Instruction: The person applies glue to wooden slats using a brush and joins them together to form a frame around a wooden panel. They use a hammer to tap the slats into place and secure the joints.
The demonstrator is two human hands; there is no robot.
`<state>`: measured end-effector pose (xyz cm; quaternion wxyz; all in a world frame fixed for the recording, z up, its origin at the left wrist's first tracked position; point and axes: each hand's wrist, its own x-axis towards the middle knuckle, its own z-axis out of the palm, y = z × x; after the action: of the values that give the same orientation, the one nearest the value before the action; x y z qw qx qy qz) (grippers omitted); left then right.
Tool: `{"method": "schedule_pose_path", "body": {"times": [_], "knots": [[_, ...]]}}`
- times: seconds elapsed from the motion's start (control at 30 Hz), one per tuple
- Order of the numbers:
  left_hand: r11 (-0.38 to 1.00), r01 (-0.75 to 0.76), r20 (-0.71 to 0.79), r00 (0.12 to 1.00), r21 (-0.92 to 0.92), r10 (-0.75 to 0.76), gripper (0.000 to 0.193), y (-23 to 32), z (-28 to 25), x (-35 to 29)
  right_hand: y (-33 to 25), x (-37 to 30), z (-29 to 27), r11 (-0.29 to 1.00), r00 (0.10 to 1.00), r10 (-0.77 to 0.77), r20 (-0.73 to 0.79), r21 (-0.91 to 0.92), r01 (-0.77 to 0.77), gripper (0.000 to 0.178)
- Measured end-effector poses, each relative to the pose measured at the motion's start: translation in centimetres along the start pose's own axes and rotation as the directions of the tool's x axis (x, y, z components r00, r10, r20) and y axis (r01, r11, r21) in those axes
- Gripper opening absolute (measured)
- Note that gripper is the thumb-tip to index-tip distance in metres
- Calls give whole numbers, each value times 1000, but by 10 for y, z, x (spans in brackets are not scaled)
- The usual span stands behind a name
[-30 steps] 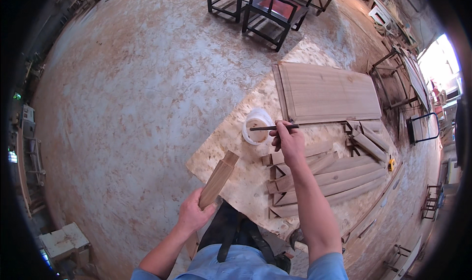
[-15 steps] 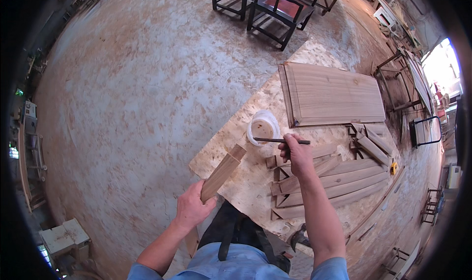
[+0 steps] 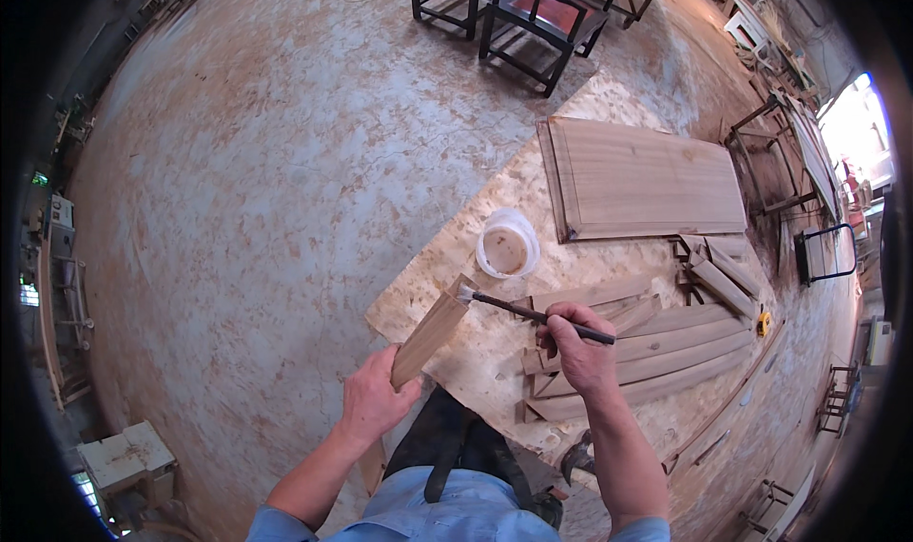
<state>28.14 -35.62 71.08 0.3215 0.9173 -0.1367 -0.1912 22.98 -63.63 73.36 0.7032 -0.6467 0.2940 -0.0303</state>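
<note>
My left hand [image 3: 374, 396] is wrapped round the lower end of a short wooden piece [image 3: 430, 338], which tilts up and away over the board's near-left edge. Between the fingers of my right hand [image 3: 580, 345] is a thin dark-handled brush [image 3: 533, 314]. Its pale bristles meet the upper end of the wooden piece, near a cut step. Just beyond stands a translucent plastic tub [image 3: 508, 244] with a brownish residue inside. Several wooden strips [image 3: 647, 352] lie side by side under and to the right of my right hand.
A worn plywood board [image 3: 456, 247] carries the tub, the strips and stacked wooden panels [image 3: 647, 181]. A hammer [image 3: 577, 458] lies near my right forearm. A yellow tape measure [image 3: 764, 323] sits at the right edge. Dark chairs [image 3: 542, 24] stand on the far floor.
The brush has come out of the tub and moved down and left, onto the end of the wooden piece. My right hand has shifted slightly nearer; my left hand stays almost still.
</note>
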Motion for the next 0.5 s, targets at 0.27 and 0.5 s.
{"method": "schedule_pose_path", "body": {"times": [0.27, 0.5], "knots": [[998, -29, 18, 999, 55, 28, 57, 1, -1, -7, -3, -7, -8, 997, 997, -76, -11, -15, 76, 9], [992, -82, -12, 996, 94, 84, 57, -2, 1, -9, -2, -9, -9, 974, 990, -140, 22, -179, 141, 7]]}}
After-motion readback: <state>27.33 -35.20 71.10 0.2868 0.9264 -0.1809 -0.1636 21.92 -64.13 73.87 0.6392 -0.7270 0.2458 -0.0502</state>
